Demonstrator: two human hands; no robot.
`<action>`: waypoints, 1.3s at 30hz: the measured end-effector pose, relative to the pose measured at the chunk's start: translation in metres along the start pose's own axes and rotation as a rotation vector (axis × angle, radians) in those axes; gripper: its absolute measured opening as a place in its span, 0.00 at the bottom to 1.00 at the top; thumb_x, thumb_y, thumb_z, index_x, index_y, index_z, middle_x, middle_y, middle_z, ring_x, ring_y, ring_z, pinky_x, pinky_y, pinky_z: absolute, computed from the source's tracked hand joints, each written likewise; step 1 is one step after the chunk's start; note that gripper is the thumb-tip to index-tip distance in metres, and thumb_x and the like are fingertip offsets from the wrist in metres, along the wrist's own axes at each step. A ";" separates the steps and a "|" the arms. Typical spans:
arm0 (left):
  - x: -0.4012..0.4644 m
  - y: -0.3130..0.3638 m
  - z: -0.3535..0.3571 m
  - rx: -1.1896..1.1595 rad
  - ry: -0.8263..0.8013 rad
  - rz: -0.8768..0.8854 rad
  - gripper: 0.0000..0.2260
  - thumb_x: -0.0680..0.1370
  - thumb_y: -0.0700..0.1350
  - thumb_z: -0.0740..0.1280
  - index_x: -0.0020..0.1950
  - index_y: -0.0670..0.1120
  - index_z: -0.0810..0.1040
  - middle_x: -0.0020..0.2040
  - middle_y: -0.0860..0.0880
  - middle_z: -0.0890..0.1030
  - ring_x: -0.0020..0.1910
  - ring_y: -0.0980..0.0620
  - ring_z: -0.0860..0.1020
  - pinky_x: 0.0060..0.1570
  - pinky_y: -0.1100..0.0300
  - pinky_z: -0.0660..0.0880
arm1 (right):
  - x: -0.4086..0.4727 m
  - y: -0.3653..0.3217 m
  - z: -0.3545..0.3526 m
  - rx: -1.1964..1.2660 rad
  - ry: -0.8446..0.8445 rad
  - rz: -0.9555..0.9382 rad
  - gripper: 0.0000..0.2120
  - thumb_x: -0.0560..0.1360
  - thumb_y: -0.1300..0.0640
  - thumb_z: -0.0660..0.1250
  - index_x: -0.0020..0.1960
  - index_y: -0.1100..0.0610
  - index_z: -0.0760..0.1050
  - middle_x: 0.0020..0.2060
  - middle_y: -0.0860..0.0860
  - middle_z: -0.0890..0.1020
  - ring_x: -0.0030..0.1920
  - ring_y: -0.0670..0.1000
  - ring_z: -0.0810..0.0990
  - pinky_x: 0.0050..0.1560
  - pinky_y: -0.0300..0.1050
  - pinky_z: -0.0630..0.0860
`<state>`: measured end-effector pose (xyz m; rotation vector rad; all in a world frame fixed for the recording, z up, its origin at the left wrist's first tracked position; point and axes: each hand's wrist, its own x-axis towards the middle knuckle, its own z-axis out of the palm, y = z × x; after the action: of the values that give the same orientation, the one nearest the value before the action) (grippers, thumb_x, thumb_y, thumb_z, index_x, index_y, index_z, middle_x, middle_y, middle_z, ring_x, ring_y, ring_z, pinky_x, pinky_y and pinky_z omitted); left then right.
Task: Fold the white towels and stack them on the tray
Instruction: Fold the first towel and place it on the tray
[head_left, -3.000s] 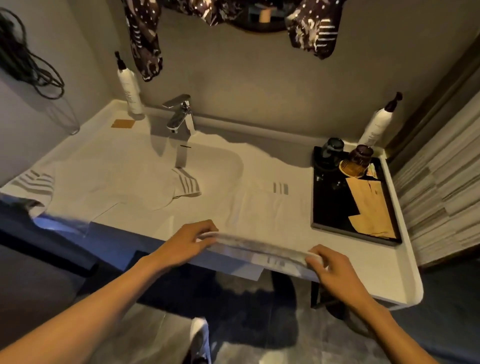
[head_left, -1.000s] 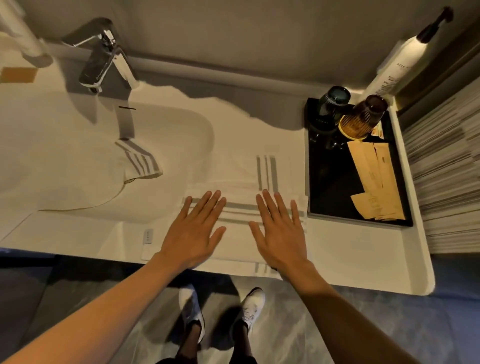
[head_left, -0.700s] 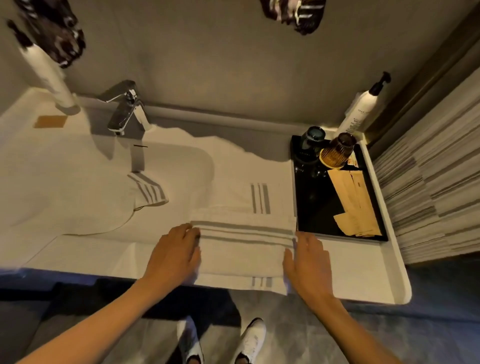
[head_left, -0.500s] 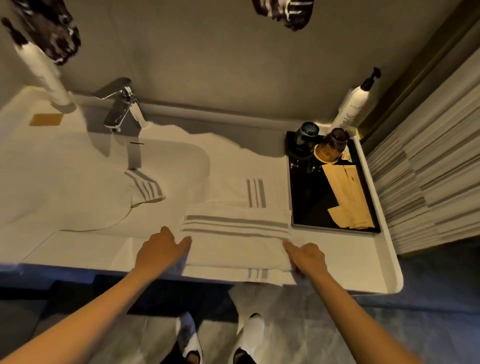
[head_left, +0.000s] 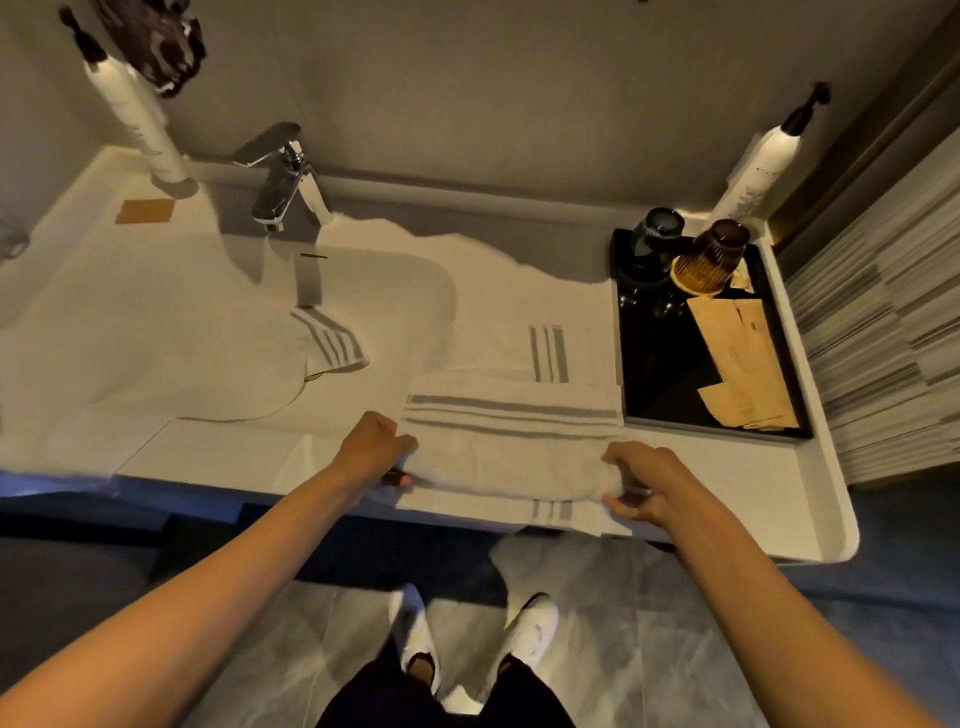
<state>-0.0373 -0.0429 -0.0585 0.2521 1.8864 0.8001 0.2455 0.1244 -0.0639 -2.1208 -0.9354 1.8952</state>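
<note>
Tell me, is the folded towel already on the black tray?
No, the folded towel lies on the counter beside the black tray, with the left hand and right hand gripping its ends.

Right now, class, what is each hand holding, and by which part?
Both hold the folded white towel: the left hand grips its left end, the right hand its right end near the counter's front edge.

left hand (head_left: 375, 448) fingertips: hidden under folded towel (head_left: 511, 452) | right hand (head_left: 641, 486) grip: probably pinching, unclear
</note>
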 end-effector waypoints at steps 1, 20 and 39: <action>-0.001 -0.002 0.000 -0.008 0.004 0.003 0.13 0.74 0.40 0.70 0.53 0.44 0.68 0.43 0.39 0.78 0.31 0.41 0.80 0.27 0.55 0.77 | 0.000 -0.001 -0.004 0.062 -0.016 0.036 0.04 0.73 0.67 0.68 0.42 0.64 0.72 0.43 0.61 0.75 0.48 0.61 0.74 0.37 0.53 0.78; -0.002 -0.026 -0.006 0.051 0.127 0.169 0.16 0.79 0.41 0.70 0.65 0.47 0.71 0.60 0.43 0.78 0.40 0.38 0.83 0.48 0.43 0.81 | 0.000 0.018 -0.038 -0.119 -0.019 -0.052 0.13 0.69 0.59 0.77 0.40 0.66 0.76 0.21 0.55 0.74 0.15 0.48 0.66 0.21 0.38 0.65; -0.010 -0.015 0.018 -0.251 0.104 0.033 0.19 0.74 0.33 0.71 0.62 0.42 0.69 0.49 0.39 0.77 0.38 0.44 0.77 0.44 0.47 0.81 | -0.009 0.024 -0.021 -0.068 0.020 -0.151 0.05 0.75 0.64 0.68 0.42 0.64 0.74 0.36 0.64 0.80 0.30 0.57 0.79 0.30 0.47 0.78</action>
<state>-0.0142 -0.0518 -0.0654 0.0863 1.8590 1.0791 0.2731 0.1064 -0.0640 -2.0373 -1.1357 1.7911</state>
